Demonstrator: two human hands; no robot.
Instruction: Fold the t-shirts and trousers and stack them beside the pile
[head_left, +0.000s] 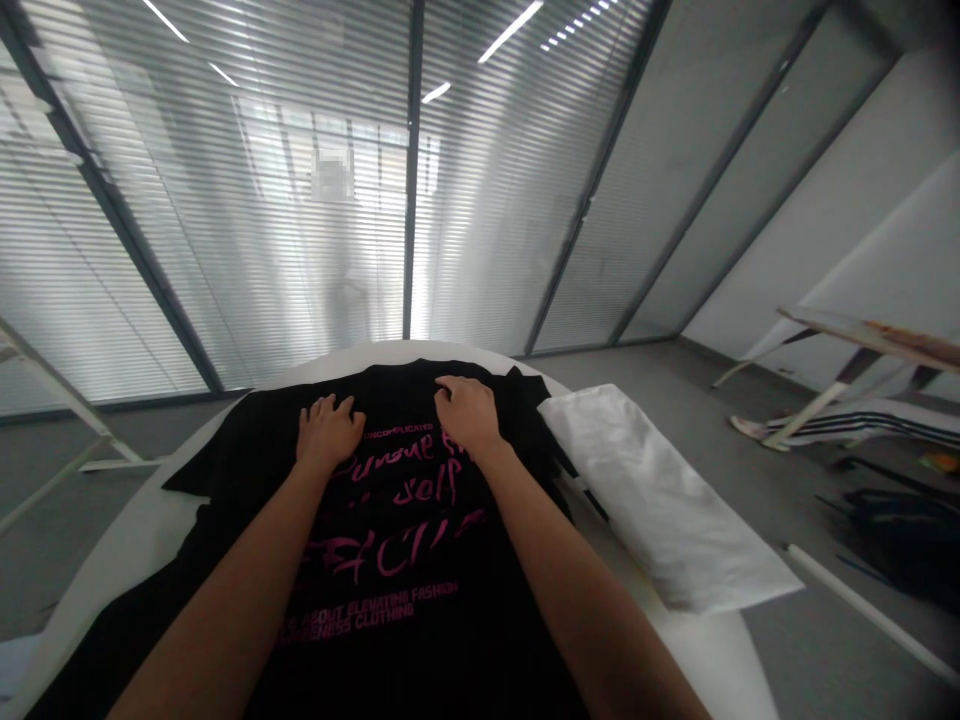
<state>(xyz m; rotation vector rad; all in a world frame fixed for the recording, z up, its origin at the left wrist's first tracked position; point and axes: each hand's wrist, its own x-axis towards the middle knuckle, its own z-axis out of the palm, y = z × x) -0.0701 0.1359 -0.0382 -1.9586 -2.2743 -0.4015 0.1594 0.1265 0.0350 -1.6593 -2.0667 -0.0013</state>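
Note:
A black T-shirt (360, 650) with pink lettering lies spread over a round white table (750, 660). My left hand (330, 430) rests on its upper part, left of the print, with the fingers apart. On the other side of the lettering, my right hand (469, 412) lies on the shirt near the far edge, fingers somewhat bent and partly hidden from view. Neither hand visibly grips the fabric. A folded white cloth (645, 500) sits just right of the shirt and hangs past the table's edge.
Glass panels with blinds (315, 250) stand beyond the table. A white metal frame (97, 430) is at the left. To the right are another table (862, 325), a person's striped leg (870, 420), and a dark bag-like object (900, 530) on the floor.

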